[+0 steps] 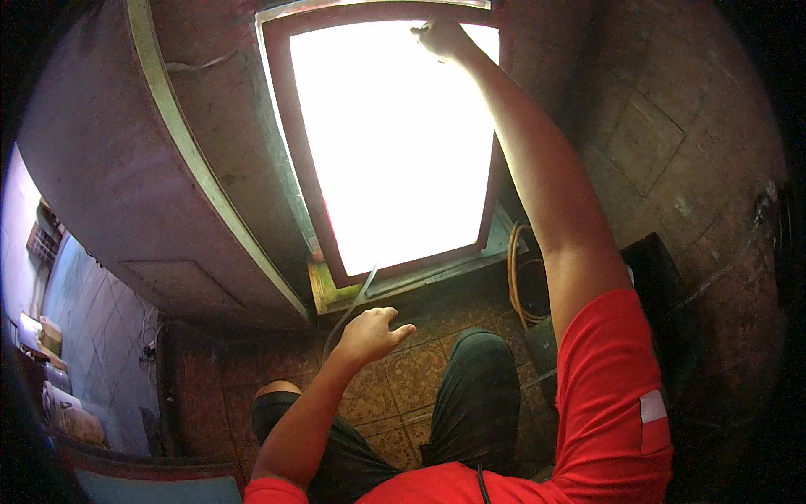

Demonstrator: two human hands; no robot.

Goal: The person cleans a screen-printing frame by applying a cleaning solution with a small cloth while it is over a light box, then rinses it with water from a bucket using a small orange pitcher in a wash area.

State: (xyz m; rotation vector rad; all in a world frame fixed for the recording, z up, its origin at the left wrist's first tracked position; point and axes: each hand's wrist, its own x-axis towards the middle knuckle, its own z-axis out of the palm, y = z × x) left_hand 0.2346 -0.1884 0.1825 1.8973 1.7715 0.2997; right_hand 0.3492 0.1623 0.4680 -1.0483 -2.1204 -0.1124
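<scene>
A brightly glowing rectangular panel in a dark reddish frame stands in front of me. My right hand reaches up to the upper right of the glowing surface, its fingers curled together. A small dark bit shows at the fingertips, but the glare hides what it is. Lower down, my left hand hovers over my lap with the thumb held apart and nothing in it. Close by this hand, a thin pale cable hangs from the bottom edge of the frame.
Below the panel runs a ledge with a yellowish corner. A looped tan hose or cable hangs at its right end. Left of it rises a large board with a pale edge strip. The floor is brown patterned tile. Various items sit far left.
</scene>
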